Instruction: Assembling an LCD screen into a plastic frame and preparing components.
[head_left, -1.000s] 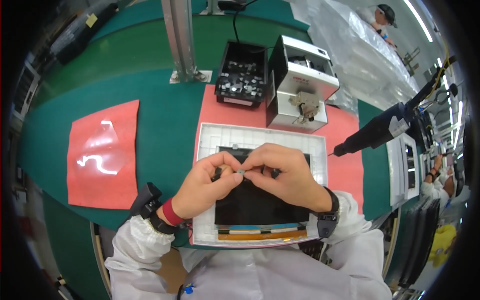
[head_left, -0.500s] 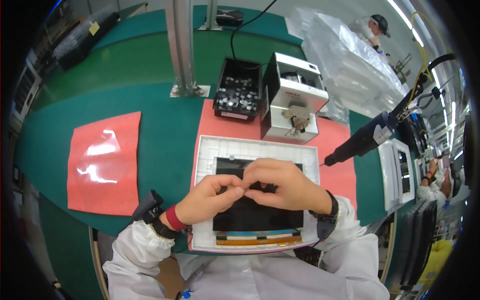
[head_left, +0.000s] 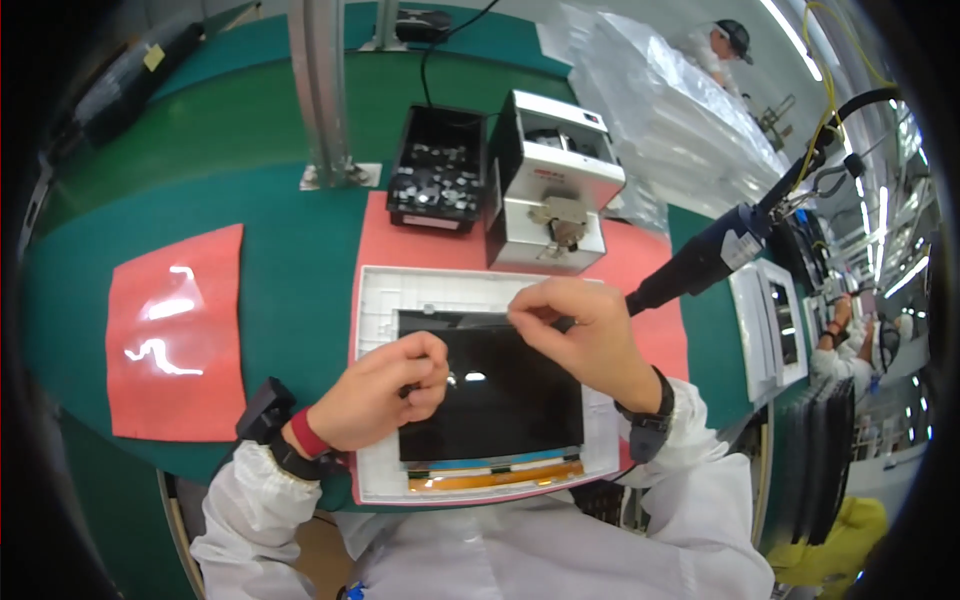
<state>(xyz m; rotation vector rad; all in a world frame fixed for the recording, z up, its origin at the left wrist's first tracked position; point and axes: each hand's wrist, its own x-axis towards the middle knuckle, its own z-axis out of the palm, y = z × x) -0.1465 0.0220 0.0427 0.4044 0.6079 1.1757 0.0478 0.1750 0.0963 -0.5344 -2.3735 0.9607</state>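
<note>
A dark, glossy display panel (head_left: 490, 395) lies in a white plastic frame (head_left: 378, 440) in front of me. Along its near edge run a blue strip and an orange strip (head_left: 500, 481). My left hand (head_left: 385, 392) is over the panel's left side, fingers curled closed; whatever may be inside them is hidden. Over the panel's far right part, my right hand (head_left: 582, 335) holds thumb and fingertips pinched together. Anything between those tips is too small to name. The two hands are apart.
A black bin (head_left: 432, 218) of small metal parts stands beyond the frame, beside a white-and-black machine (head_left: 550, 185). A dark power screwdriver (head_left: 690, 268) hangs at right. Another frame (head_left: 755, 325) lies farther right, a red mat (head_left: 180, 390) at left. People work beyond.
My hands, which met over the panel's middle, have separated: the left moved left and curled up, the right moved right and away from me. The whole view has shifted slightly.
</note>
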